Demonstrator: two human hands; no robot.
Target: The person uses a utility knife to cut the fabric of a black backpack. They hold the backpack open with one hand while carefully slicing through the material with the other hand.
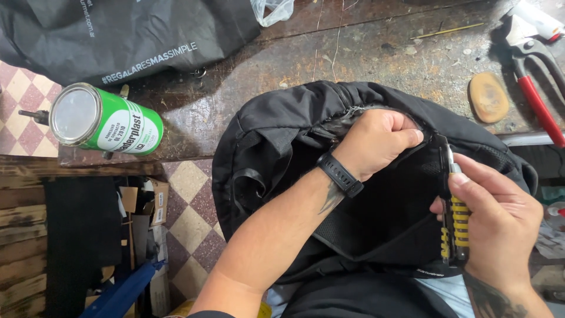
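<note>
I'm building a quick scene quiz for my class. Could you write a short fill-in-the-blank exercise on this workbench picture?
1. The left hand grips the edge of a ____ backpack.
2. The right hand holds pliers with black and ____ handles.
3. The green can lies on its ____.
4. The left wrist wears a black ____.

Missing words: black; yellow; side; watch

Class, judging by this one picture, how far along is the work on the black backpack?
Done: the backpack lies across the lap, its top opened. In hand: the left hand grips the frayed zipper edge while the right hand holds yellow-handled pliers against it. Left: the edge still looks loose and ragged. The glue can and red-handled cutters lie unused on the bench.
</note>
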